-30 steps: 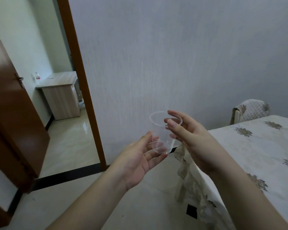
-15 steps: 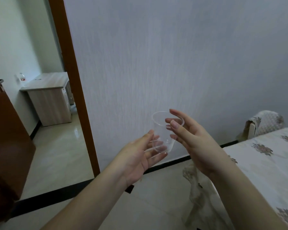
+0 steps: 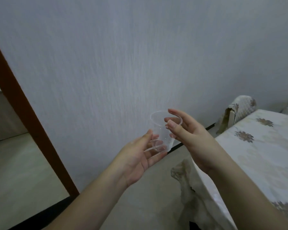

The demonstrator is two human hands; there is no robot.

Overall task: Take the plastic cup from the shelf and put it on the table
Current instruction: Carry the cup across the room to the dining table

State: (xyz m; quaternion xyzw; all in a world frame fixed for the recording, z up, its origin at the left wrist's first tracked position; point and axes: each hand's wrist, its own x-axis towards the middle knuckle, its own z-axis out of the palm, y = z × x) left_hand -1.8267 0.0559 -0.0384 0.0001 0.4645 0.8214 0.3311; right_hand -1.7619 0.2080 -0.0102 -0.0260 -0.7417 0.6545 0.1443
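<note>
Both hands hold the plastic cup (image 3: pixel 161 131) upright in mid-air: my left hand (image 3: pixel 138 160) cradles its base, my right hand (image 3: pixel 188 131) pinches its rim. Since a second ago the table (image 3: pixel 263 156) has swung wider into view at three o'clock, so I judge setting down comes next.

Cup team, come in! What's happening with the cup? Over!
Both hands on plastic cup: left hand under base, right hand at rim. Cup upright, midair. Table to right, nothing between.
</note>
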